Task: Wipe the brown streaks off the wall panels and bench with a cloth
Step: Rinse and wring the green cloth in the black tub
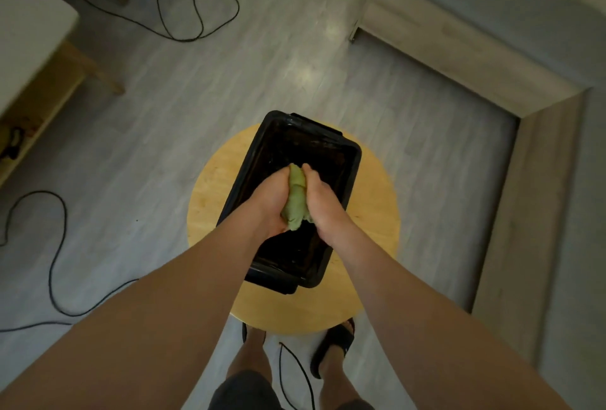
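Observation:
A green cloth (296,199) is bunched into a twisted roll between both my hands. My left hand (269,203) grips its left side and my right hand (323,203) grips its right side, fingers curled round it. Both hands hold it over a black rectangular tub (347,163) that stands on a round wooden stool (210,193). The tub's inside is dark and I cannot tell what it holds. A pale wooden bench (442,49) runs along the right, meeting a second section at a corner. No brown streaks show on it from here.
Black cables (196,12) loop across the grey floor at the upper left and lower left. A wooden table leg and shelf (49,88) stand at the left edge. My feet in black sandals (334,344) stand just behind the stool.

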Motion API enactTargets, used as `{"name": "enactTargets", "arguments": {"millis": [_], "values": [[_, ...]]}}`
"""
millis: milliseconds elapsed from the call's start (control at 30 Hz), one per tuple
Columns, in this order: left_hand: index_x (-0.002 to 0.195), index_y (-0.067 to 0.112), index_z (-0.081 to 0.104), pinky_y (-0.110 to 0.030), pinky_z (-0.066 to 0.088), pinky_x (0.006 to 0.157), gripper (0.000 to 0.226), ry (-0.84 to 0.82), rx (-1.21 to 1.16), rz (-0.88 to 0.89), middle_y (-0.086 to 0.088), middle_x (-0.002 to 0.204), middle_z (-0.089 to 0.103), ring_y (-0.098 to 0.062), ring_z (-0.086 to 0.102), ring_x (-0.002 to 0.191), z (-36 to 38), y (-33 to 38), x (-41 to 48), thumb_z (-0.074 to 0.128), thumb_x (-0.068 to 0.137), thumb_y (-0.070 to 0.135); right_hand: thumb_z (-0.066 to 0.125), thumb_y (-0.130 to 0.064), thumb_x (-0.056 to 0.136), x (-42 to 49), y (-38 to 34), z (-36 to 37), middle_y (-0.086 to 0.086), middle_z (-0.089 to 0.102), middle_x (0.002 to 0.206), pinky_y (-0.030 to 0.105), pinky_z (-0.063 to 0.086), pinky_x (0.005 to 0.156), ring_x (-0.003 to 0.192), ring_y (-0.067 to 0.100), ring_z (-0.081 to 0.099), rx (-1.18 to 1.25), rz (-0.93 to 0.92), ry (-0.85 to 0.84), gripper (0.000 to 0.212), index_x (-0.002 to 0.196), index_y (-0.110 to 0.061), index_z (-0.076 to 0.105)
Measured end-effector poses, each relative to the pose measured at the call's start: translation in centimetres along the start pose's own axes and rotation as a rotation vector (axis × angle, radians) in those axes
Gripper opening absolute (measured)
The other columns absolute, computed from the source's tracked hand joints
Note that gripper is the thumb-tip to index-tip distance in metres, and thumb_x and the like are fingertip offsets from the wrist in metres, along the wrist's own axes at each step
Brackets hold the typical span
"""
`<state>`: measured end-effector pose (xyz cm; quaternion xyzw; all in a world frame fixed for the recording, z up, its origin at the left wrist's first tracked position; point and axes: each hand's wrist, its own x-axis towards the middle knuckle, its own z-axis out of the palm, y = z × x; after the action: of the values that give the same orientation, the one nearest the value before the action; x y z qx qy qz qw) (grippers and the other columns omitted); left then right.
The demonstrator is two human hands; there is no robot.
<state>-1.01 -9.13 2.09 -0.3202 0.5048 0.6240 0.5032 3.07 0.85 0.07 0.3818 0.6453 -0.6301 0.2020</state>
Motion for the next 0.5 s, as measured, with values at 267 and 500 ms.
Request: {"name": "enactTargets", "arguments": {"millis": [267, 500], "values": [[0.139, 0.019, 0.039, -0.053, 0.06, 0.061, 0.054, 0.252, 0.145, 0.047, -0.017, 0.121, 0.062, -0.037, 0.068, 0.096, 1.0, 1.5, -4.0, 0.057, 0.099, 0.05, 0.05, -0.056, 0.101, -5.2, -2.8, 0.4, 0.021, 0.071, 0.094, 0.053, 0.059, 0.082, 0.085, 0.036, 0.069, -0.096, -0.135, 0.319, 0.057, 0.096, 0.0, 0.064], [0.103, 0.015, 0.068, -0.043, 0.059, 0.079, 0.042, 0.137, 0.12, 0.106, -0.014, 0.098, 0.072, -0.03, 0.069, 0.087, 2.8, 3.0, -7.7, 0.04, 0.107, 0.047, 0.044, -0.055, 0.104, -7.1, -5.9, 0.9, 0.017, 0.068, 0.094, 0.05, 0.055, 0.084, 0.086, 0.031, 0.067, -0.088, -0.225, 0.35, 0.055, 0.097, -0.004, 0.064]]}}
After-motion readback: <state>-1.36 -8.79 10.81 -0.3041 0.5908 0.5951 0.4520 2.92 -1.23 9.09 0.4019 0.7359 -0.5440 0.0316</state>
